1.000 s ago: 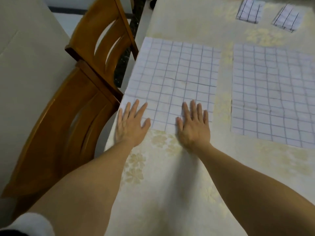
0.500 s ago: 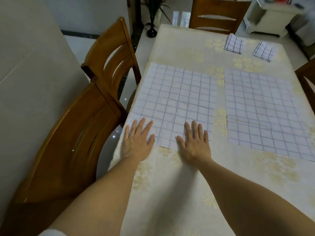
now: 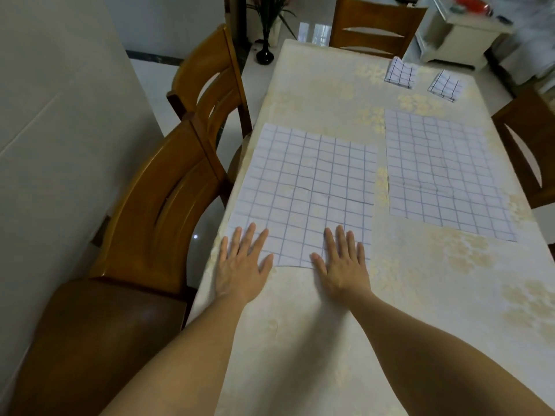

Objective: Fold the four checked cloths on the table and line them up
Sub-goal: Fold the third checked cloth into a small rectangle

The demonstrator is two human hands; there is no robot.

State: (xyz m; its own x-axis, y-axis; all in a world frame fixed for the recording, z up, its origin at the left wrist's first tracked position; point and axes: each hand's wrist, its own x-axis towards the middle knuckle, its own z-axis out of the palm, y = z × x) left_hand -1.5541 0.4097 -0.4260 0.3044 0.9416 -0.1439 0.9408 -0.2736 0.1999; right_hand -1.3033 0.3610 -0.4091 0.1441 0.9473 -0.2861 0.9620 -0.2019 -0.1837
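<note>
Pressing flat on the near edge of the spread checked cloth [image 3: 312,187], the left hand [image 3: 240,265] and the right hand [image 3: 342,265] are seen with fingers straight and splayed, and nothing is grasped by either. The cloth's seven o'clock corner is covered by the left hand's fingers, while its palm rests on the table [image 3: 300,340]. The right hand is laid just inside the five o'clock corner, fingertips on the cloth and heel on the table covering. This cloth is spread open close to the table's nine o'clock edge, and a crease is seen across its middle.

A second open checked cloth [image 3: 441,172] is laid flat at two o'clock from the hands, parted from the first by a strip of bare covering. Toward the far end, at one o'clock, a first folded cloth [image 3: 401,74] and a second folded cloth [image 3: 446,86] are set side by side; their layers cannot be counted.

Both forearms are cut off by the lower frame. Along the nine o'clock side, a near chair [image 3: 150,211] is cropped at the bottom, and a farther chair [image 3: 210,82] is partly hidden behind it. An end chair [image 3: 375,25] at twelve o'clock is masked below by the table, and a side chair [image 3: 522,151] at three o'clock is cut by the frame. What lies on the pale cabinet [image 3: 456,34] is too blurred to be named.
</note>
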